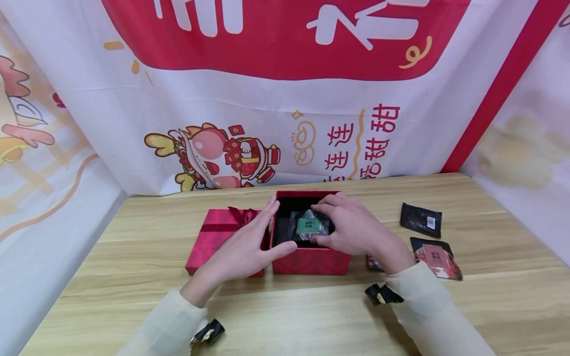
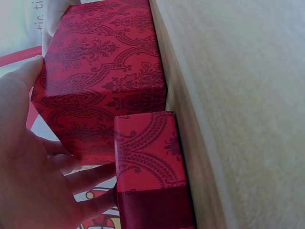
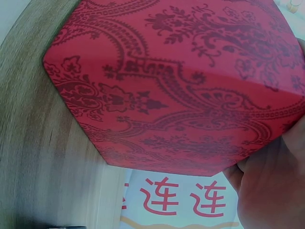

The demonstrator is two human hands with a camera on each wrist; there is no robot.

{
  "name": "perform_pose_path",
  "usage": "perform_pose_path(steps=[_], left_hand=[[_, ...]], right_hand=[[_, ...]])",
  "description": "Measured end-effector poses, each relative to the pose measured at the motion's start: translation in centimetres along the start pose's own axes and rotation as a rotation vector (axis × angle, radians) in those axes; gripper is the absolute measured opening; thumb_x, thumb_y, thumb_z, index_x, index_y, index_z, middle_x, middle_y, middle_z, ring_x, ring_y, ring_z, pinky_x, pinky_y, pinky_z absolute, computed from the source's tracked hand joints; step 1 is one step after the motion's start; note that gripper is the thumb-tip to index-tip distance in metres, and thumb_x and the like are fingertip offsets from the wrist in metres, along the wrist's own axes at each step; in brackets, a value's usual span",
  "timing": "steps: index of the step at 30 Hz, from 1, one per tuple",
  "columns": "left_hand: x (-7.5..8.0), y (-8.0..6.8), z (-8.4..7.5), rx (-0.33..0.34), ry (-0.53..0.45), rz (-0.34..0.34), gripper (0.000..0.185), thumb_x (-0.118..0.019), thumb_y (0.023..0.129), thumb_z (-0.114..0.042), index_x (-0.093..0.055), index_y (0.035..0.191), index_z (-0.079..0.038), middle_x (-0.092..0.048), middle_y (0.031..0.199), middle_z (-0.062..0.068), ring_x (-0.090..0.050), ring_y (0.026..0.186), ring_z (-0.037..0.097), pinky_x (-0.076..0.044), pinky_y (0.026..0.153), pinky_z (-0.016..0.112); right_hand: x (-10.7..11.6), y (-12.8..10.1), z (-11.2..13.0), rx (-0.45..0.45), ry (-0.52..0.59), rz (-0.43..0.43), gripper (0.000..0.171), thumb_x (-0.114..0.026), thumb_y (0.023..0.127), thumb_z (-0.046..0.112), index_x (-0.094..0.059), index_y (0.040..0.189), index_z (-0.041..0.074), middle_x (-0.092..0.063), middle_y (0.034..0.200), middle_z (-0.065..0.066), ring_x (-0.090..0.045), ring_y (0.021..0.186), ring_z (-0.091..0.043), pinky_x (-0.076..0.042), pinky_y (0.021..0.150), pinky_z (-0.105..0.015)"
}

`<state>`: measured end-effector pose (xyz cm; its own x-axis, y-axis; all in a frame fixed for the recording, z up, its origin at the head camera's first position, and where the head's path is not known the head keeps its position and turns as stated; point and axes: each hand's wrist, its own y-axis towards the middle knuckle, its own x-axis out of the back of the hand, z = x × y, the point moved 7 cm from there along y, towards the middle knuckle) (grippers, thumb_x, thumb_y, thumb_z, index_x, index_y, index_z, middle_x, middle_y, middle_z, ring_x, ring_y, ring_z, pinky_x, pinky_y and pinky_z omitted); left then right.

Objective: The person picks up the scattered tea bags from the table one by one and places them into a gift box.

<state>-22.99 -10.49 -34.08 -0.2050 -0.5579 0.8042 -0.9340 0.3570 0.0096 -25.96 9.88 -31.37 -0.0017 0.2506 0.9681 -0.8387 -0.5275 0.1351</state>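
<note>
An open red patterned box (image 1: 309, 261) stands mid-table, its lid (image 1: 220, 236) with a dark red bow lying just left of it. My left hand (image 1: 249, 244) rests against the box's left wall with straight fingers, thumb along the front rim. My right hand (image 1: 352, 227) reaches into the box and pinches a clear packet with a green label (image 1: 309, 225) between thumb and fingers. The left wrist view shows the box (image 2: 105, 71), the lid (image 2: 147, 148) and my palm (image 2: 24, 167) close up. The right wrist view shows the box's outer wall (image 3: 181, 81) and part of my right hand (image 3: 271, 191).
On the wooden table (image 1: 311, 316), right of the box, lie a black packet (image 1: 420, 219) and a red-and-black packet (image 1: 438, 257); a third (image 1: 374, 263) is partly hidden by my right wrist. Printed red-and-white banners (image 1: 285, 99) wall in the back and both sides.
</note>
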Motion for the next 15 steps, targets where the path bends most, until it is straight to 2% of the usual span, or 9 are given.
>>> perform_pose_path(steps=[9, 15], left_hand=[[0.06, -0.16, 0.08, 0.007, -0.008, 0.002, 0.104, -0.062, 0.092, -0.078, -0.004, 0.17, -0.042, -0.013, 0.177, -0.019, -0.035, 0.161, 0.025, -0.041, 0.119, 0.068], [-0.01, -0.06, 0.05, -0.004, -0.003, 0.001, 0.106, -0.059, 0.089, -0.084, -0.006, 0.171, -0.041, -0.011, 0.177, -0.021, -0.035, 0.161, 0.025, -0.043, 0.118, 0.067]], right_hand=[[-0.07, -0.03, 0.22, 0.027, -0.001, -0.014, 0.073, -0.082, 0.089, 0.051, -0.065, 0.146, 0.008, -0.063, 0.148, -0.012, -0.056, 0.139, -0.035, -0.042, 0.12, -0.058], [0.17, -0.41, -0.14, 0.047, 0.094, -0.061, 0.069, -0.082, 0.09, 0.046, -0.065, 0.146, 0.01, -0.064, 0.147, -0.01, -0.058, 0.138, -0.033, -0.045, 0.118, -0.057]])
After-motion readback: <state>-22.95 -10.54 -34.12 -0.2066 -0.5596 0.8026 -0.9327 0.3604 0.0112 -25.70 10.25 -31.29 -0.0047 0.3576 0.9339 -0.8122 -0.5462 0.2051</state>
